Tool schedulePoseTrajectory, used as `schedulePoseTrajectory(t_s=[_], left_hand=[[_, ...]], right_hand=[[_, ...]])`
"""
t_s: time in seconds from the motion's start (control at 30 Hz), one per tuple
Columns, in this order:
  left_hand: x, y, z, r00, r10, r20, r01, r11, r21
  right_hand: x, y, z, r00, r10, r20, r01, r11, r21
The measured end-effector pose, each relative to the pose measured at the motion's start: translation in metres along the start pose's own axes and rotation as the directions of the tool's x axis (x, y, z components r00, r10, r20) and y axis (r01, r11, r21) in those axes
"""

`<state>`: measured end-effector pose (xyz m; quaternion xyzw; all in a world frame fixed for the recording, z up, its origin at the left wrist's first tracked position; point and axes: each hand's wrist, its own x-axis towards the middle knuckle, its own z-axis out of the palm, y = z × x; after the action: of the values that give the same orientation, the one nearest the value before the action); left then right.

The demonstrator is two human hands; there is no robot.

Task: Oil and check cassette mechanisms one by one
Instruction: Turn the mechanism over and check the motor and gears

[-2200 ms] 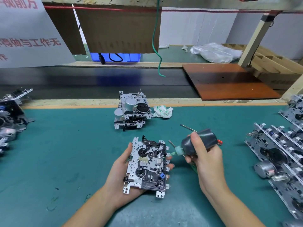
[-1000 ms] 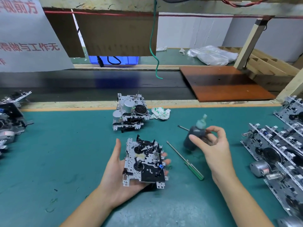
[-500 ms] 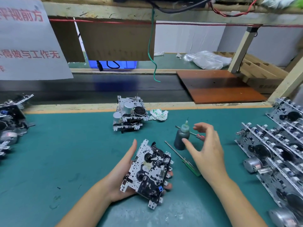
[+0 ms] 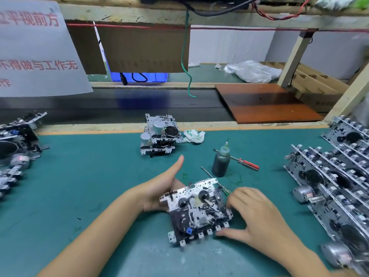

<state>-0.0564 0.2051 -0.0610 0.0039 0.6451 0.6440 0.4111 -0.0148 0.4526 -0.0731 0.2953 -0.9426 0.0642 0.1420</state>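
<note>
A metal cassette mechanism point(image 4: 196, 210) with two black spindles lies tilted between both hands, low in the middle of the green mat. My left hand point(image 4: 159, 188) supports it from beneath on the left, thumb raised and free. My right hand point(image 4: 251, 214) holds its right edge, fingers curled over the top corner and thumb against the lower edge. A dark oil bottle point(image 4: 220, 162) with a thin nozzle stands upright on the mat just beyond, untouched.
A red-handled screwdriver point(image 4: 246, 162) lies behind the bottle, and a green-handled one point(image 4: 216, 181) lies partly under the mechanism. Two stacked mechanisms point(image 4: 159, 134) and a crumpled wrapper point(image 4: 193, 135) sit farther back. Rows of mechanisms point(image 4: 335, 176) fill the right side; others pile at the left point(image 4: 16, 144).
My right hand stood the oil bottle on the mat, let it go and came down onto the mechanism's right edge. The mechanism has turned in my left hand.
</note>
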Motion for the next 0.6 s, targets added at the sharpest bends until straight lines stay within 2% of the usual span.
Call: schedulePoseTrajectory(t_s=[0.03,0.07,0.1,0.13,0.17,0.2,0.23,0.3,0.37,0.47,0.57,0.6], left_hand=[[-0.003,0.001,0.0,0.995,0.033,-0.093,-0.03,0.999,0.031],[-0.007,0.0,0.002,0.961,0.103,-0.258,-0.072,0.989,0.129],[-0.012,-0.003,0.002,0.872,0.213,-0.441,-0.062,0.942,0.331],[-0.018,-0.007,0.004,0.744,0.349,-0.57,0.046,0.824,0.565],[-0.027,-0.014,0.007,0.659,0.464,-0.592,0.209,0.644,0.736],[-0.035,-0.024,0.01,0.63,0.541,-0.558,0.316,0.478,0.82],[-0.041,-0.033,0.015,0.647,0.558,-0.519,0.355,0.382,0.853],[-0.045,-0.048,0.026,0.707,0.548,-0.447,0.349,0.279,0.894],[-0.042,-0.055,0.035,0.699,0.586,-0.409,0.331,0.243,0.912],[-0.037,-0.054,0.041,0.615,0.665,-0.424,0.285,0.314,0.906],[-0.031,-0.055,0.045,0.521,0.749,-0.408,0.262,0.315,0.912],[-0.03,-0.055,0.047,0.511,0.746,-0.426,0.264,0.335,0.905]], right_hand=[[-0.003,-0.002,0.001,0.999,0.013,-0.04,-0.013,1.0,0.004],[-0.005,-0.003,0.003,0.997,0.023,-0.077,-0.022,1.0,0.018],[-0.008,-0.004,0.005,0.993,0.028,-0.118,-0.024,0.999,0.037],[-0.009,-0.006,0.007,0.988,0.041,-0.15,-0.032,0.998,0.057],[-0.01,-0.008,0.01,0.983,0.054,-0.176,-0.042,0.997,0.072],[-0.01,-0.01,0.011,0.979,0.064,-0.194,-0.05,0.996,0.077],[-0.009,-0.012,0.013,0.976,0.068,-0.205,-0.055,0.996,0.072],[-0.007,-0.016,0.014,0.976,0.063,-0.208,-0.057,0.998,0.035],[-0.006,-0.018,0.016,0.974,0.051,-0.22,-0.052,0.999,0.003],[-0.007,-0.018,0.017,0.974,0.039,-0.225,-0.046,0.999,-0.026],[-0.009,-0.015,0.017,0.98,0.038,-0.198,-0.046,0.998,-0.038],[-0.008,-0.014,0.017,0.982,0.036,-0.188,-0.041,0.999,-0.022]])
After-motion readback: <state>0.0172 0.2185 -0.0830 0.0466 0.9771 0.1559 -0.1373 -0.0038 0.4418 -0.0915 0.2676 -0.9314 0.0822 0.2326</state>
